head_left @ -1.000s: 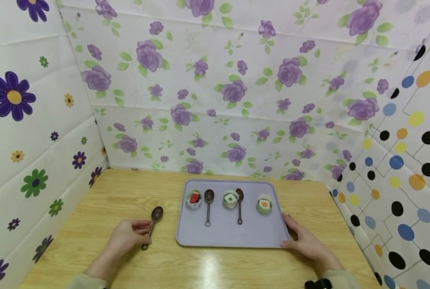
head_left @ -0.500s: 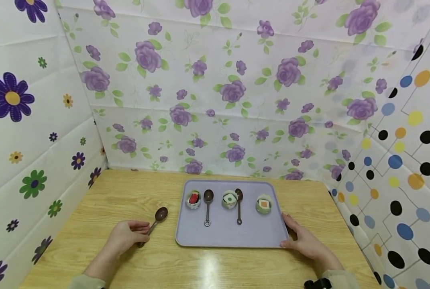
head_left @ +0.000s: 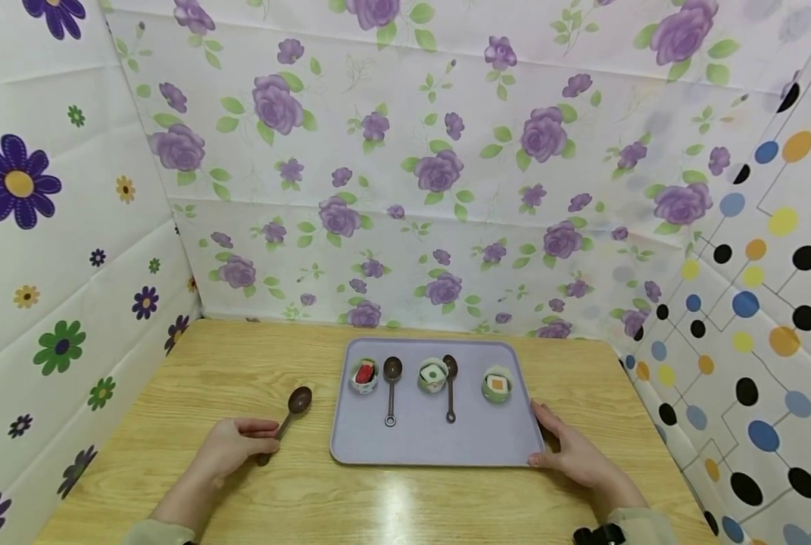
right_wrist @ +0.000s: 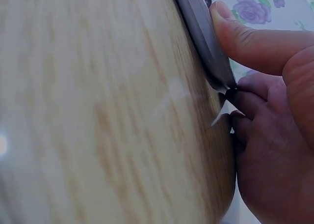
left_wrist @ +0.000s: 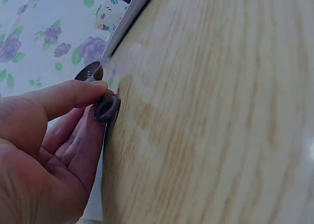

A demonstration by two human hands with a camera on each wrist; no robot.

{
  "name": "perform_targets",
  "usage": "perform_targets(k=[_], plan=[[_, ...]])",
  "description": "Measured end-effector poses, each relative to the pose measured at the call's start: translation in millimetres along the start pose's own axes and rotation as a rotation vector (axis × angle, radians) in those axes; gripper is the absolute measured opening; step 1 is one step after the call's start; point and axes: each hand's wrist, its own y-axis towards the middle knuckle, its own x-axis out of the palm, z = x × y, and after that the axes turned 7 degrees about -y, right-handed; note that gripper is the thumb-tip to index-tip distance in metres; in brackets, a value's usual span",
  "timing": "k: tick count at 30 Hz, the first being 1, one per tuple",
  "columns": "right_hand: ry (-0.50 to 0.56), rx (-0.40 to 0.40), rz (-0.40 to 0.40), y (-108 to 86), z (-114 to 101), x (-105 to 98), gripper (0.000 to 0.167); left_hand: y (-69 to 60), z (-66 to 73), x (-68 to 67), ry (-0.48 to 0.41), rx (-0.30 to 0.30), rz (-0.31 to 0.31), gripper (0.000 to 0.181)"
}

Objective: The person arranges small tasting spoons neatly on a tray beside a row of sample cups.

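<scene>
In the head view my left hand is left of the tray and pinches a brown spoon by its handle, low over the wooden table. The left wrist view shows the handle's ring end between thumb and fingers, with the bowl beyond. My right hand holds the right edge of a lilac tray. Its thumb lies on the rim, while the other fingers are at the outer side, partly hidden. On the tray stand a cup with a red piece, a middle cup and a green cup.
Two more brown spoons lie on the tray: one spoon right of the red-filled cup, another spoon against the middle cup. Wooden table surrounds the tray. A flowered cloth rises behind, with patterned cloths at both sides.
The spoon's bowl has swung slightly right, then back a little, in my left hand. That hand has shifted slightly left. My right hand stays on the tray's edge.
</scene>
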Motion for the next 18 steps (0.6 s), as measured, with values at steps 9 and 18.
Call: perform_targets(k=[9,18], plan=[[0.015,-0.002,-0.011,0.4,1.1,-0.2,0.108,2.6,-2.6,-0.9,-0.162,-0.022,-0.018,0.046],[0.010,-0.007,-0.010,0.6,1.7,-0.3,0.109,4.2,-2.1,0.6,-0.313,-0.058,-0.021,0.044]])
